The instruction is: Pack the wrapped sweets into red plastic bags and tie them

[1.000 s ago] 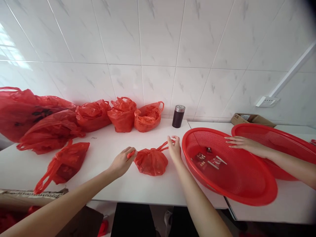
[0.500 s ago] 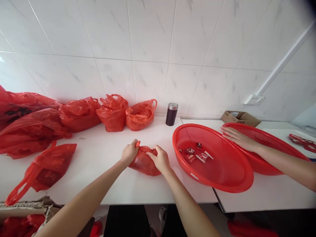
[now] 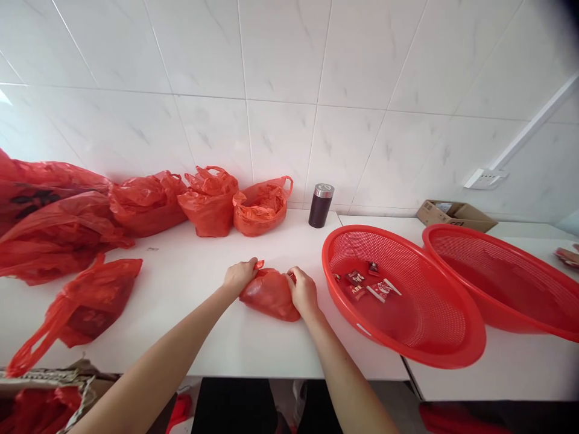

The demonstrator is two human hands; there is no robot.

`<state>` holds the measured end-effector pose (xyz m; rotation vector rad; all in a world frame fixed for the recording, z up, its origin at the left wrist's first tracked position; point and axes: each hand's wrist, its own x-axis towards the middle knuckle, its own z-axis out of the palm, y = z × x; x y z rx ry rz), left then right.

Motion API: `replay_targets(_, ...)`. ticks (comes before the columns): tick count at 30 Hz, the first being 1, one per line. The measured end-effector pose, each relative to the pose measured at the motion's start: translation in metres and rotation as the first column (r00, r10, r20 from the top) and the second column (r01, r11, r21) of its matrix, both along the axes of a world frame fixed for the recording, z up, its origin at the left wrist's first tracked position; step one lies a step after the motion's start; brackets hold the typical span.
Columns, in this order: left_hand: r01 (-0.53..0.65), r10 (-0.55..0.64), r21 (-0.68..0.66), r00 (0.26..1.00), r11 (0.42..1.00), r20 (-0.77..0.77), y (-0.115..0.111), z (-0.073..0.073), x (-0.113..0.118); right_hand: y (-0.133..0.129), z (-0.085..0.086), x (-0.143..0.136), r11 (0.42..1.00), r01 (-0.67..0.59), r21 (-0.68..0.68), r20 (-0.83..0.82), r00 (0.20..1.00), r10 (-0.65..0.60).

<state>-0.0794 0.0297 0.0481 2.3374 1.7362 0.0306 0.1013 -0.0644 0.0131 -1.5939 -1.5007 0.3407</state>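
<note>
A filled red plastic bag lies on the white table in front of me. My left hand is closed on its upper left corner, and a small end of plastic sticks up past the fingers. On the bag's upper right edge, my right hand pinches the plastic, its fingertips partly hidden. What fills the bag cannot be made out. Right of my hands stands a red perforated basket with several small wrapped sweets on its bottom.
Several full red bags line the wall at the left. A knotted red bag lies nearer, above a cardboard box. A dark tumbler stands behind. At right are a second basket and a small carton.
Another person's arm, which rested on the second basket, has left the view. My right hand has shifted slightly right along the bag's edge. The view has turned a little.
</note>
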Motion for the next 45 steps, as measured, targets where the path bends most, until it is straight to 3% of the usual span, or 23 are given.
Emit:
replay_targets(9, 0.006, -0.006, 0.030, 1.000, 1.000, -0.015, 0.003, -0.006, 0.002, 0.001, -0.003, -0.001, 0.999, 0.031, -0.013, 0.046, 0.998, -0.030)
replay_targets(17, -0.050, 0.043, 0.029, 0.983, 0.998, 0.180, -0.002, -0.004, -0.002, -0.008, 0.004, -0.002, 1.000, -0.015, 0.002, 0.079, 0.997, 0.015)
replay_targets(21, 0.111, -0.101, -0.004, 0.920, 0.994, 0.378, -0.011, 0.010, -0.005, -0.015, 0.007, -0.004, 0.999, -0.048, 0.005, 0.095, 0.994, 0.047)
replay_targets(23, 0.243, -0.202, -0.033, 0.868, 0.970, 0.454, -0.016, 0.016, -0.007, -0.016, 0.006, -0.004, 0.999, -0.045, -0.014, 0.108, 0.993, 0.046)
replay_targets(26, 0.359, -0.262, -0.103, 0.823, 0.928, 0.503, -0.019, 0.021, -0.010, -0.015, 0.003, -0.003, 0.998, -0.045, -0.038, 0.138, 0.989, 0.050)
replay_targets(32, 0.415, -0.294, -0.160, 0.822, 0.896, 0.488, -0.015, 0.024, -0.017, -0.015, -0.002, -0.002, 0.995, -0.092, -0.029, 0.076, 0.993, 0.094)
replay_targets(45, 0.297, -0.247, -0.072, 0.888, 0.952, 0.387, -0.009, 0.016, -0.024, -0.011, -0.003, 0.003, 0.998, -0.056, 0.026, 0.066, 0.996, 0.054)
